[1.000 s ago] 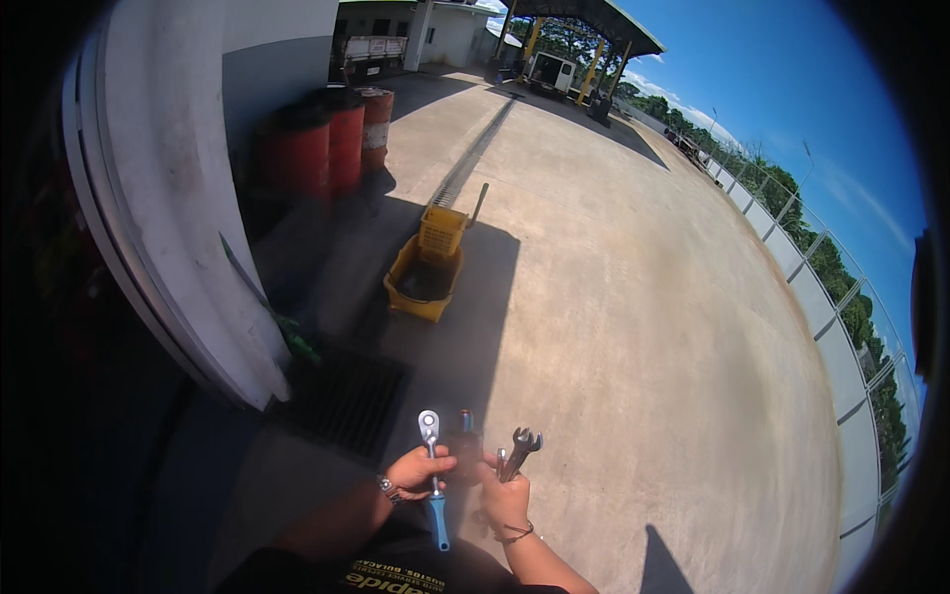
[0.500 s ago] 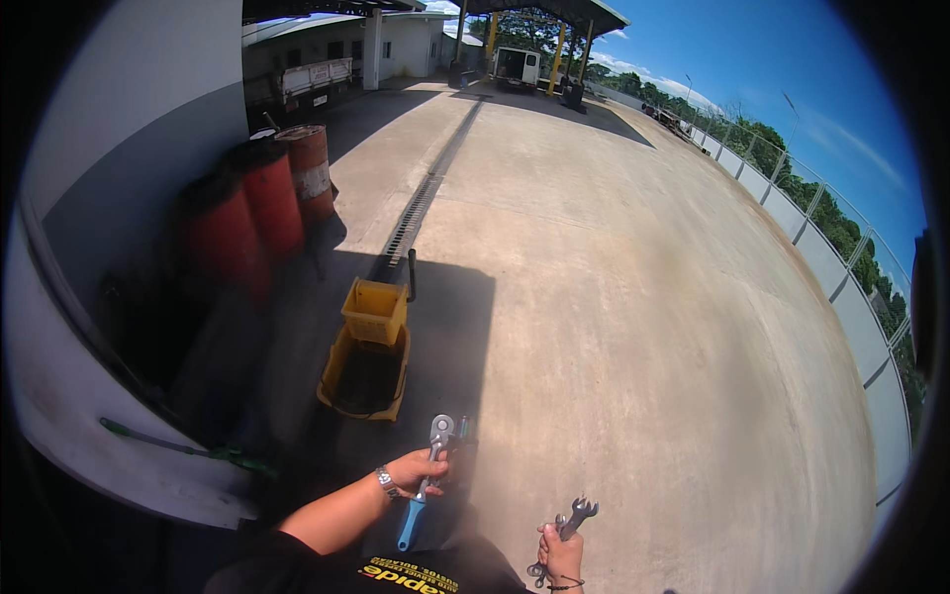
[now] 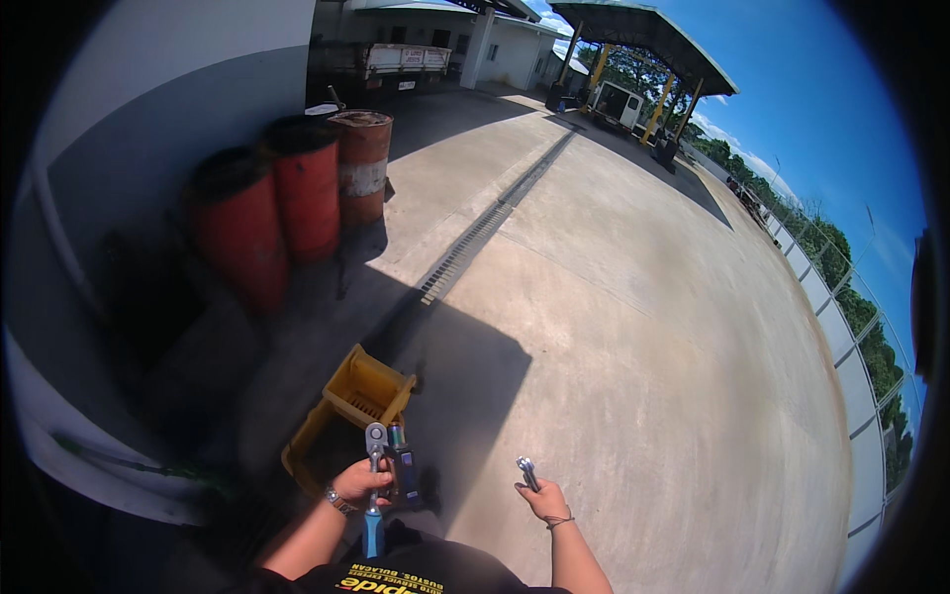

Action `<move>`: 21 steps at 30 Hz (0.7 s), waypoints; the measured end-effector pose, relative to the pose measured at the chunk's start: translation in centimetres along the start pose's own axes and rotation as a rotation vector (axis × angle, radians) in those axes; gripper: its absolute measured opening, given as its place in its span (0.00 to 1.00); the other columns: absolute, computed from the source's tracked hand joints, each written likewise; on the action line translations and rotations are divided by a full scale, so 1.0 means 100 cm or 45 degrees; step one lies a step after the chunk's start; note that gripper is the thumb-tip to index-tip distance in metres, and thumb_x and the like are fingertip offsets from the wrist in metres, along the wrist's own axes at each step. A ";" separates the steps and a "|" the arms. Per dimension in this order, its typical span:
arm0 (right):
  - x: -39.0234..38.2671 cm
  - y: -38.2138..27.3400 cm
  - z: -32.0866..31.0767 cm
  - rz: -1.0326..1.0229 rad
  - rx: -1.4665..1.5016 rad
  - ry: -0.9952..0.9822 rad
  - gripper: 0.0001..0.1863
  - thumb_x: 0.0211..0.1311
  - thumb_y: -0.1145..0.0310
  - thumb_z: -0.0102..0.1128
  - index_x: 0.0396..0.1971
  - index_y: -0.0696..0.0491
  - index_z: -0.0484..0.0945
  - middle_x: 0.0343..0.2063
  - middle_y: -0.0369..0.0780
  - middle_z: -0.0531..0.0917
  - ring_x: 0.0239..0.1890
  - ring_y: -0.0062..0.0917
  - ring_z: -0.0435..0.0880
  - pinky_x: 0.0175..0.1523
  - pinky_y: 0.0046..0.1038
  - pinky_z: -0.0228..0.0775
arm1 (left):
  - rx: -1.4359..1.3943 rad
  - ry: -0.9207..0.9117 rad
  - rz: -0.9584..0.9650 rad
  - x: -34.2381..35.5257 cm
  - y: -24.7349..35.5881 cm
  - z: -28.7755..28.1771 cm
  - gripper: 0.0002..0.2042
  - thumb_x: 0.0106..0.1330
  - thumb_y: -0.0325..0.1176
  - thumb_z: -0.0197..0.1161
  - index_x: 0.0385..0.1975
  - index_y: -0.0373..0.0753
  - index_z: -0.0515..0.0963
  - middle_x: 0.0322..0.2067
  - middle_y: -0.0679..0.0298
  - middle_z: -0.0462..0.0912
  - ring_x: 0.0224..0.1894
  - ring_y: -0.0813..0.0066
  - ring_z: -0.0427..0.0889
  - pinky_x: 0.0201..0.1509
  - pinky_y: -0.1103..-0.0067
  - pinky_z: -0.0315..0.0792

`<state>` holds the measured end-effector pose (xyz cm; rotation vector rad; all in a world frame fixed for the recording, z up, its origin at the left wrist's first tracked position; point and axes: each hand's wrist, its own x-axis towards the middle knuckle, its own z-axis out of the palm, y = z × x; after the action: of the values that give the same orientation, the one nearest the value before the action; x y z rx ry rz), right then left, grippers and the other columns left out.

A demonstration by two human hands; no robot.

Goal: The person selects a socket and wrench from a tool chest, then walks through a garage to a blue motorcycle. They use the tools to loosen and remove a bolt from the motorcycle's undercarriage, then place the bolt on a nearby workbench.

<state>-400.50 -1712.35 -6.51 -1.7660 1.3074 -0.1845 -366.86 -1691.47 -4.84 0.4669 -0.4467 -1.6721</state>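
Note:
My left hand (image 3: 360, 483) grips a ratchet wrench (image 3: 374, 465) with a blue handle, its metal head pointing up. A dark tool with a blue and silver end (image 3: 402, 465) sits right beside it, apparently in the same hand. My right hand (image 3: 542, 498) holds a small metal wrench (image 3: 526, 472) upright, a short way right of the left hand. Both hands are raised in front of my chest. Just beyond the left hand stands a yellow mop bucket (image 3: 346, 416) on the concrete.
Three red drums (image 3: 297, 208) stand against the grey and white wall (image 3: 148, 129) at left. A drain grate (image 3: 485, 233) runs away across the concrete yard. A truck (image 3: 381, 64), buildings and a roofed shelter (image 3: 643, 45) lie far ahead. A fence (image 3: 851, 327) lines the right.
The view has moved forward: the yellow bucket is now close under my hands and the drums are nearer. My hands have parted, the right one carrying its wrench off to the right.

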 end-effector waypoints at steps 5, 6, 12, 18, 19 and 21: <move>0.065 0.209 -0.016 0.977 -0.147 -0.035 0.21 0.54 0.51 0.67 0.32 0.56 0.82 0.25 0.40 0.83 0.30 0.28 0.81 0.39 0.31 0.71 | -0.166 -0.030 0.013 0.191 0.089 0.009 0.08 0.66 0.31 0.58 0.43 0.40 0.73 0.31 0.64 0.77 0.23 0.81 0.73 0.23 0.85 0.70; 0.090 0.207 -0.009 1.057 -0.168 -0.135 0.21 0.54 0.50 0.67 0.32 0.56 0.82 0.25 0.41 0.83 0.31 0.29 0.81 0.40 0.31 0.71 | -0.088 0.002 0.033 0.225 0.118 -0.005 0.09 0.66 0.32 0.59 0.44 0.41 0.72 0.32 0.65 0.77 0.24 0.82 0.72 0.23 0.85 0.69; 0.200 0.174 -0.058 1.285 -0.042 -0.167 0.23 0.54 0.48 0.65 0.34 0.57 0.82 0.28 0.43 0.84 0.34 0.31 0.82 0.42 0.32 0.71 | 0.106 0.082 -0.204 0.447 0.214 -0.068 0.18 0.62 0.38 0.66 0.48 0.43 0.72 0.35 0.66 0.78 0.27 0.83 0.73 0.23 0.84 0.69; 0.424 0.142 -0.106 1.186 -0.048 -0.178 0.25 0.54 0.47 0.64 0.35 0.57 0.83 0.31 0.45 0.84 0.38 0.34 0.83 0.45 0.33 0.72 | 0.235 0.394 -0.252 0.617 0.262 -0.146 0.15 0.61 0.40 0.67 0.43 0.42 0.74 0.34 0.65 0.80 0.28 0.80 0.79 0.22 0.83 0.68; 0.471 0.131 -0.127 1.141 -0.079 -0.163 0.26 0.54 0.46 0.64 0.35 0.57 0.83 0.31 0.45 0.84 0.38 0.34 0.83 0.45 0.33 0.72 | 0.253 0.488 -0.238 0.641 0.274 -0.156 0.16 0.61 0.41 0.67 0.44 0.43 0.74 0.34 0.65 0.81 0.30 0.79 0.80 0.22 0.83 0.68; 0.567 0.093 -0.168 0.983 -0.188 -0.119 0.26 0.54 0.46 0.63 0.35 0.57 0.83 0.32 0.46 0.85 0.39 0.35 0.83 0.46 0.34 0.72 | 0.267 0.679 -0.215 0.683 0.302 -0.160 0.17 0.61 0.41 0.67 0.46 0.44 0.74 0.35 0.65 0.81 0.33 0.79 0.81 0.23 0.84 0.68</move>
<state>-392.46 -1768.87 -24.50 -1.2455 1.8618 0.4307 -342.54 -1763.87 -5.68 1.0965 -0.1885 -1.5858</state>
